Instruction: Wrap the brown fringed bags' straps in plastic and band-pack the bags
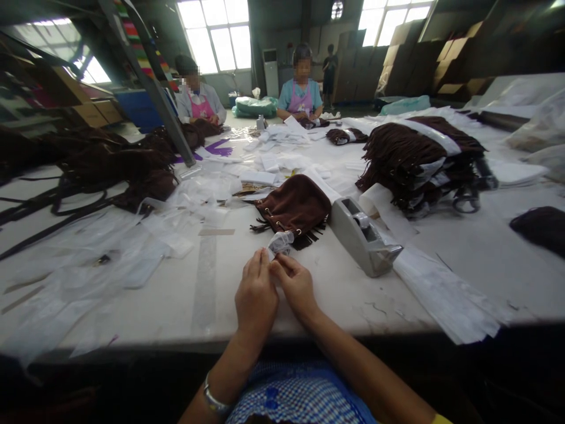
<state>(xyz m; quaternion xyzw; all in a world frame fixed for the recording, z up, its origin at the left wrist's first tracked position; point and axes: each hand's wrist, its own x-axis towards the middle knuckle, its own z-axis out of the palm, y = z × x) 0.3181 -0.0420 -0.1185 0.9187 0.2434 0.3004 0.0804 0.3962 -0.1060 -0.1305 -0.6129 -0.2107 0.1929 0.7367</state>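
A dark brown suede drawstring bag (295, 206) with fringe and metal eyelets lies on the table in front of me. Clear plastic wrap (281, 241) sits bunched at its near edge, by the eyelets. My left hand (256, 290) is closed, its fingertips pinching the near end of that wrap. Close against it, my right hand (296, 284) is also closed, thumb and fingers pinched at the same spot. Whatever lies between the fingertips is mostly hidden. Just right of the bag stands a grey tape dispenser (359, 238).
Stacked brown fringed bags (419, 159) stand at right; more brown bags and straps (101, 165) lie at left. Plastic sleeves (97, 277) and white strips (445, 294) cover parts of the table (335, 312). A metal post (152, 82) rises at left. Two people sit across the table.
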